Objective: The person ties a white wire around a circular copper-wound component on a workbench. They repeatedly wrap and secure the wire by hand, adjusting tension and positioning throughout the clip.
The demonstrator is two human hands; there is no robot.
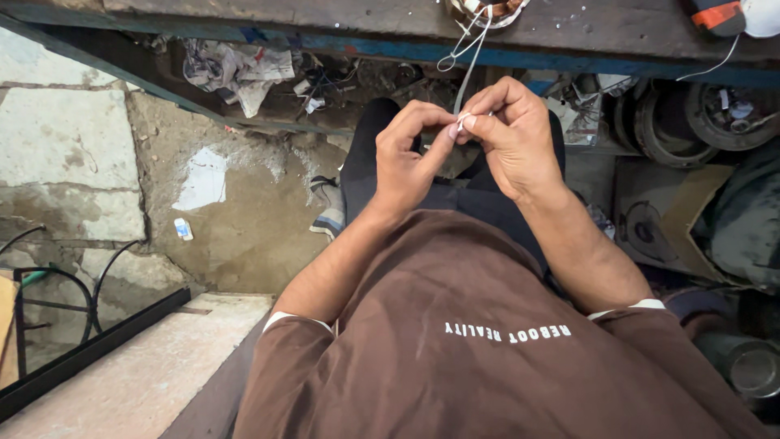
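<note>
From the head camera, you are pinching a thin white cord (470, 75) between both thumbs and forefingers, your left hand (410, 158) and right hand (510, 134) touching, closed on its end. The cord is running up to the motor winding (486, 10) on the bench (325, 20). You seem to be twisting or knotting it; the next move calls for steady tension.

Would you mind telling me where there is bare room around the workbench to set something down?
The bench top is bare between the wound coil and the orange tool. The pale slab beside the black frame is free. The shelf under the bench, with rags and round metal parts, is crowded. Both hands pinch the white cord.
</note>
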